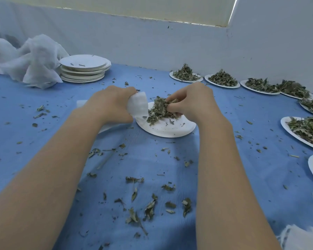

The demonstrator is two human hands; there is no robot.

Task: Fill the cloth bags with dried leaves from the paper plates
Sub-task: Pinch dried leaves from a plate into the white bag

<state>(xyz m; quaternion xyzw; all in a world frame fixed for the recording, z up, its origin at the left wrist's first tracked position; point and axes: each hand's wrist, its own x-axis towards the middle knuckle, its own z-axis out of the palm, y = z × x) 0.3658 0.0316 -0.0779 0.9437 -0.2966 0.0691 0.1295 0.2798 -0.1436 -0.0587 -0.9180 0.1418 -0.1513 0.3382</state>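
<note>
Nearest the camera, loose leaf fragments (149, 209) lie scattered over the blue tabletop (43, 134). At the near right corner a piece of white cloth (296, 237) shows at the frame edge.

At centre stands a paper plate (167, 129) carrying a reduced heap of dried leaves (159, 110), its near half mostly bare. The left hand (109, 104) grips a white cloth bag (138, 105), fingers curled round its neck, the mouth held at the plate's left rim against the heap. The right hand (190, 101) is closed over a clump of the leaves, fingers curled into the heap.

Along the right side and far edge, a row of filled plates (222, 81) each hold a mound of leaves. At far left sits a stack of emptied plates (84, 68), only a few scraps on the top one, with a pile of unfilled cloth bags (29, 59) just beside it against the wall
</note>
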